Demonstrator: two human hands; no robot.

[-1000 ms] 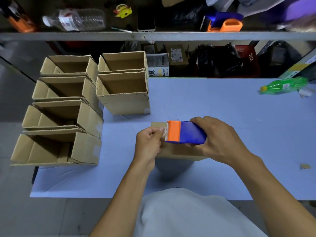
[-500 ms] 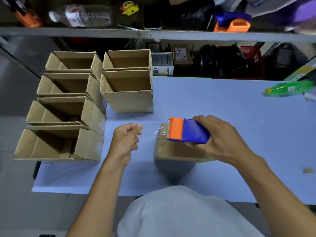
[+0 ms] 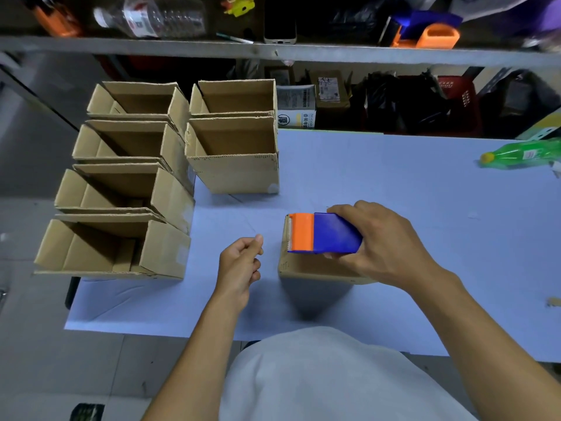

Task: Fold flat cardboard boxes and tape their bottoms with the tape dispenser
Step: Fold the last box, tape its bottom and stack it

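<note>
A small cardboard box [image 3: 303,268] stands bottom-up on the pale blue table [image 3: 394,183] in front of me. My right hand [image 3: 385,241] grips the blue and orange tape dispenser [image 3: 324,233] and holds it on the box's top face, orange blade end pointing left. My left hand [image 3: 239,265] hovers just left of the box, fingers curled, with thumb and forefinger pinched together level with the blade. The clear tape between them hardly shows.
Several folded open boxes [image 3: 121,244] stand in rows at the table's left end, two more [image 3: 233,165] beside them. A green bottle [image 3: 522,153] lies at the far right. A cluttered shelf [image 3: 303,51] overhangs the back, with another dispenser [image 3: 437,34] on it.
My left hand pulled away leftward from the dispenser's blade, drawing out tape, then came partway back toward the box. The dispenser stayed on the box.
</note>
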